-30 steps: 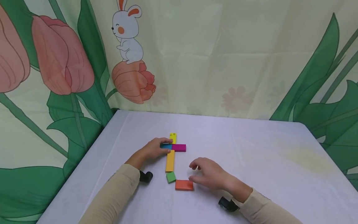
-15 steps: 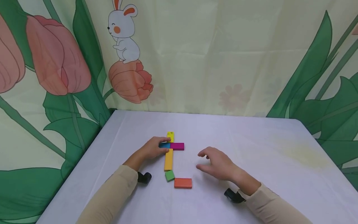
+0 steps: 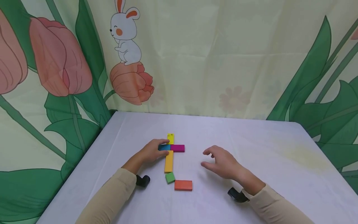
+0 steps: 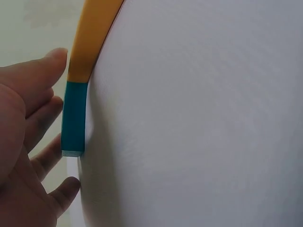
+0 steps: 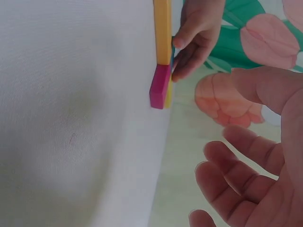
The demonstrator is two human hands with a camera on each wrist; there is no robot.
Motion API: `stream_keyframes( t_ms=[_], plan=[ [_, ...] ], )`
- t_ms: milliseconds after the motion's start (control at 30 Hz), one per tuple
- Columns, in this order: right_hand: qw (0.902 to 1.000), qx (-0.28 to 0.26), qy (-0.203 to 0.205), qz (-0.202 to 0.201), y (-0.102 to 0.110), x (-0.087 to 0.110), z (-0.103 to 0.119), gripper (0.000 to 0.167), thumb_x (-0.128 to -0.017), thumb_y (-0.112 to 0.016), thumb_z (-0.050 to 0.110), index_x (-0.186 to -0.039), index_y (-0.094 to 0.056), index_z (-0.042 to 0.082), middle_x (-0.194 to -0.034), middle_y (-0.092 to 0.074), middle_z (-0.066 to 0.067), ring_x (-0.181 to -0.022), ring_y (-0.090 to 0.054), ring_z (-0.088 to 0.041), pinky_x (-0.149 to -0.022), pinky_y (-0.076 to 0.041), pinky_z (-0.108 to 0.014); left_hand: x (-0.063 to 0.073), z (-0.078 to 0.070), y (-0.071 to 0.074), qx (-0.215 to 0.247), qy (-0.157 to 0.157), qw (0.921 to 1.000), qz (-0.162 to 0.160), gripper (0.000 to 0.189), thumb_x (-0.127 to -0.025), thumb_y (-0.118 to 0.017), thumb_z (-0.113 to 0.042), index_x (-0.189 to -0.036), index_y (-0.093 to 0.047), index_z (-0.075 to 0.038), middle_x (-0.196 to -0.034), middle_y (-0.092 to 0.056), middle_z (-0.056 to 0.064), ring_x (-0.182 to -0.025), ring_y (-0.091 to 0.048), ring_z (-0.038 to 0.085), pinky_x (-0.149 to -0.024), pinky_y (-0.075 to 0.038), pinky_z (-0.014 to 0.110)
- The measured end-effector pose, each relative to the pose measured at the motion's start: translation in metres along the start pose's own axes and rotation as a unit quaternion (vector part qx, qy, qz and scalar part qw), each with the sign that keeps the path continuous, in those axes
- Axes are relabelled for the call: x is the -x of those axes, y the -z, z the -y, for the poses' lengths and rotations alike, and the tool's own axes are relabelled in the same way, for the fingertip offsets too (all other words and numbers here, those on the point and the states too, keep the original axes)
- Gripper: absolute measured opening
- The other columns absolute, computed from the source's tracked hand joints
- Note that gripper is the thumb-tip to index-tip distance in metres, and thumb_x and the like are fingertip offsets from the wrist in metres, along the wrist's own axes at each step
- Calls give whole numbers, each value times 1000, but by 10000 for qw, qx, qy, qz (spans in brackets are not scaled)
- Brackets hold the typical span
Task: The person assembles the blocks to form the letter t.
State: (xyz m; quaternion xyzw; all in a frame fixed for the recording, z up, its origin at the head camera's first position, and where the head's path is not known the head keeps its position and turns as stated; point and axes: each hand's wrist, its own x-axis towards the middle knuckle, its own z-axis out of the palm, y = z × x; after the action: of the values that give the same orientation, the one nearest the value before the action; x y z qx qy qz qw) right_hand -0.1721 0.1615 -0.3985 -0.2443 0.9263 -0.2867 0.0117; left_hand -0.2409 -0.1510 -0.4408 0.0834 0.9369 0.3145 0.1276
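Blocks lie joined on the table in the head view: a yellow block [image 3: 170, 136] at the far end, a blue block [image 3: 164, 147] and a magenta block [image 3: 177, 148] side by side, and a long orange-yellow block [image 3: 169, 163] nearer me. My left hand [image 3: 151, 150] straddles the blue block; its index fingertip is at the yellow block and its thumb tip at the orange-yellow one. In the left wrist view the fingers are spread loosely beside the blue block [image 4: 75, 117]. My right hand [image 3: 222, 162] hovers to the right, fingers loosely bent, holding nothing.
A small green block [image 3: 170, 178], turned at an angle, sits at the near end of the orange-yellow block. A red-orange block [image 3: 183, 185] lies close to its right. Behind the white-covered table [image 3: 251, 137] hangs a curtain [image 3: 181, 77] printed with tulips and a rabbit.
My right hand has drawn away from the red-orange block, up and to the right. The left hand stays at the blue block, and the blocks keep their arrangement.
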Motion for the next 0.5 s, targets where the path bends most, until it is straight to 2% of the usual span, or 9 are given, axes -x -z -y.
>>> stream_keyframes(
  t_ms=[300,500],
  plan=[
    [9999,-54,-105,6,-4,0,-2,36,-89,-75,27,-116,-67,6,-114,-64,-3,-97,-61,-26,-80,-51,-38,-2,-2,0,-200,-47,9998,7,58,-89,-77,-28,-143,-57,-21,-146,-51,6,-137,-42,29,-107,-42,48],
    [9999,-53,-88,-5,-5,0,-2,35,-89,-75,26,-116,-67,5,-114,-65,-5,-97,-61,-27,-79,-51,-38,0,-4,-1,-248,97,9996,-87,61,-88,-78,-30,-145,-55,-23,-146,-49,10,-137,-40,31,-104,-45,49]
  ],
)
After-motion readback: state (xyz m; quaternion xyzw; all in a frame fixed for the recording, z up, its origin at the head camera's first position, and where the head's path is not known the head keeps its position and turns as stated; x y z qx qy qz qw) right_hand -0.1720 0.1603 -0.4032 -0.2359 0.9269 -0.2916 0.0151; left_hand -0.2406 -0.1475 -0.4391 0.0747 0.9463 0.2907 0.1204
